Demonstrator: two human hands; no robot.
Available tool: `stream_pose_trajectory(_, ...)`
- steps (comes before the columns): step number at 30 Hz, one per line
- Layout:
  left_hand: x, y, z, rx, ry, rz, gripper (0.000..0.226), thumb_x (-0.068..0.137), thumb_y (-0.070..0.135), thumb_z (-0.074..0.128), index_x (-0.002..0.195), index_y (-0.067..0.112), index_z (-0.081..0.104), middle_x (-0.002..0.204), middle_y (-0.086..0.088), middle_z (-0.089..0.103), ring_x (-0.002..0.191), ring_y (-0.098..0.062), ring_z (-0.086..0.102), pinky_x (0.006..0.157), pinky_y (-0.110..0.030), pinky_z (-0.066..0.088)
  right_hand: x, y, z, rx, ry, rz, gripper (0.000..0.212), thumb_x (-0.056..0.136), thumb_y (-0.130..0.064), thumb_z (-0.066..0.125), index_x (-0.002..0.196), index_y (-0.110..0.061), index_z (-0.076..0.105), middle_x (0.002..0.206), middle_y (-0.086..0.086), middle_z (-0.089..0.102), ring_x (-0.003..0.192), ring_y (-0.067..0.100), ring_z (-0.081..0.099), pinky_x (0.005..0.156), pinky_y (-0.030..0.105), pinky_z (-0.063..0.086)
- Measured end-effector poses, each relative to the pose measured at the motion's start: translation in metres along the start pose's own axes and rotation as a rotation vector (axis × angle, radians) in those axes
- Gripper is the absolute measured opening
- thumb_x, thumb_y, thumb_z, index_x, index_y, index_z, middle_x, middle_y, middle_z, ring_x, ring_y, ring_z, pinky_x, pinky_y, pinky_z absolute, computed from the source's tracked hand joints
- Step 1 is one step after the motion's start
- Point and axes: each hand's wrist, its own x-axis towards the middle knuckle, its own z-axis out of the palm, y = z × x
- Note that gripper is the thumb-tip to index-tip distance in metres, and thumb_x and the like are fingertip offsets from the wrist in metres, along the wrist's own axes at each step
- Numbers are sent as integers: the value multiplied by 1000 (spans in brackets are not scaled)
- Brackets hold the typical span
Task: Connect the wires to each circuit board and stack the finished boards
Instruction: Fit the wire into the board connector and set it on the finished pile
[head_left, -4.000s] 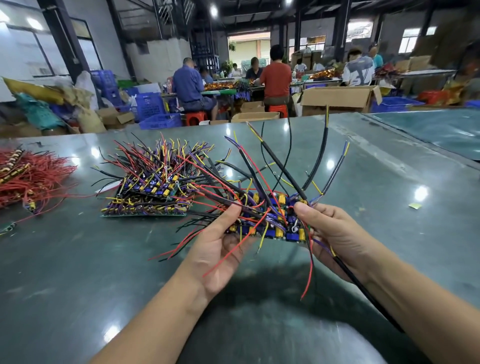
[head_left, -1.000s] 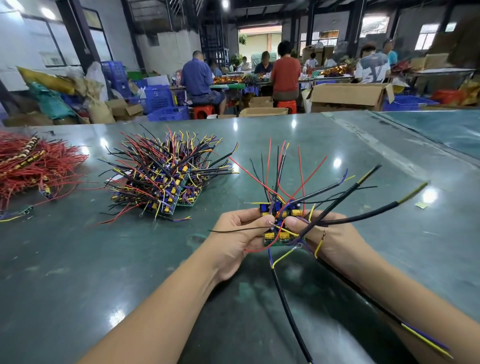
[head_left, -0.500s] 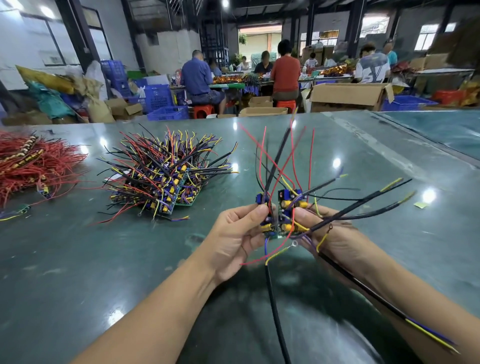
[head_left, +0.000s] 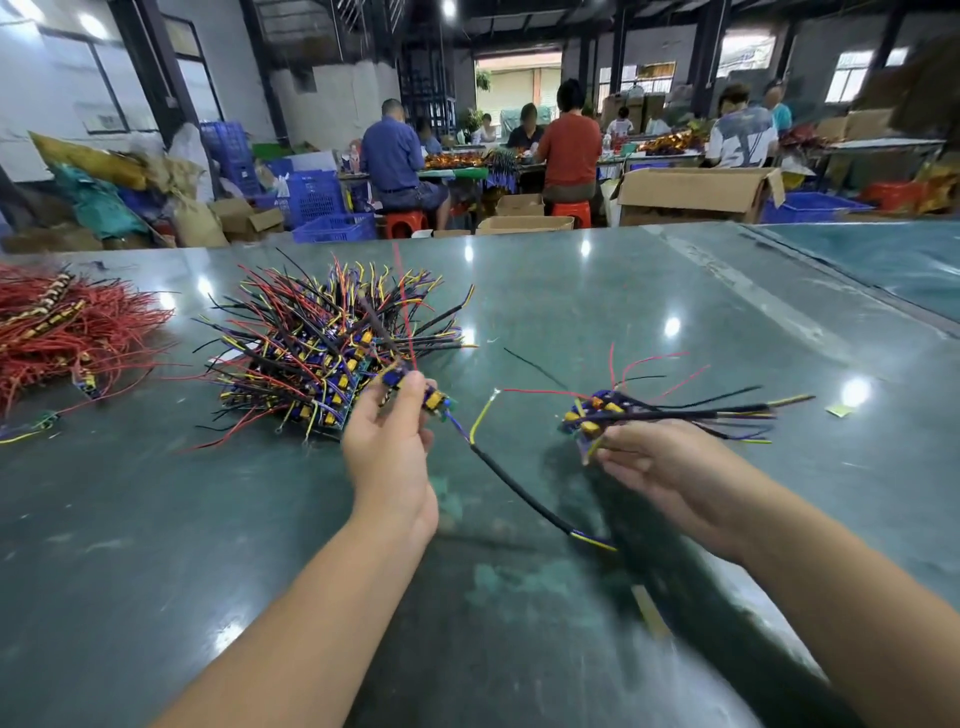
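The left hand (head_left: 387, 447) pinches one wired circuit board (head_left: 413, 392) in its fingers, touching the near edge of the stack of finished boards (head_left: 317, 353) on the tabletop (head_left: 675, 291). Right of the stack, well apart, the right hand (head_left: 670, 467) grips a second board (head_left: 597, 410) in curled fingers.

Overhead lamps glare off glossy table (head_left: 675, 291); background dim, soft; wide-angle bending at edges; slight motion blur.

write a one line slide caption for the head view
Each hand holds a wired circuit board above the green table: left hand beside the stack of boards, right hand apart.
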Motion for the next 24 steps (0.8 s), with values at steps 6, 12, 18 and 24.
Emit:
stream_pose_trajectory(6, 0, 7, 0, -152, 97, 80, 20, 89, 6, 61, 84, 22, 50, 64, 12, 65, 54, -2, 58, 55, -16, 49, -4, 1, -8, -1071, 116, -177, 26, 93, -30, 49, 93, -13, 68, 112, 7, 65, 108, 22, 54, 79, 25, 35)
stream_pose_trajectory(12, -3, 13, 4, -205, 79, 121, 21, 89, 1, 59, 90, 18, 48, 68, 10, 63, 58, -6, 62, 58, -21, 53, 15, 19, 13, -1350, -109, -248, 45, 97, -35, 39, 141, -26, 40, 153, -11, 31, 143, 18, 16, 112, 37, 8)
stream_pose_trajectory(18, 7, 48, -5, -332, 191, 286, 23, 88, -3, 55, 88, 16, 42, 81, -6, 58, 57, -15, 62, 63, -26, 55, 12, 20, 1, -1133, -120, -351, 32, 94, -34, 45, 121, -33, 61, 136, -16, 53, 132, 15, 34, 107, 29, 23)
stream_pose_trajectory(24, -5, 49, 0, -397, -64, 13, 16, 92, -1, 49, 82, 11, 53, 75, -4, 66, 61, -12, 68, 61, -19, 55, 11, 19, 5, -1537, 231, -638, 32, 92, -22, 47, 117, -33, 64, 126, -17, 58, 120, 19, 41, 95, 30, 30)
